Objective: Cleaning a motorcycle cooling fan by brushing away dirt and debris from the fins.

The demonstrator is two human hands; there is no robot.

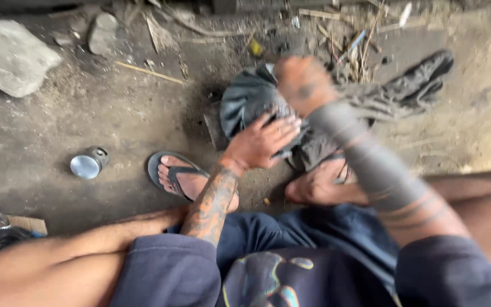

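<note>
My left hand (262,142) lies with spread fingers pressed on a dark grey rag (245,99) that is wrapped over a rounded object on the ground. Blurred by motion, my right hand (302,82) is closed on the top of the same rag, whose loose end (410,85) trails to the right. What the cloth covers is hidden. Both forearms are tattooed. My feet, the left in a dark flip-flop (169,170) and the right (319,185) beside it, rest just below the rag.
A small shiny metal can (88,163) lies on its side on the dirty concrete at the left. A large grey stone (9,57) sits at the top left, sticks and debris (348,45) along the top, tools and cardboard (1,233) at the lower left.
</note>
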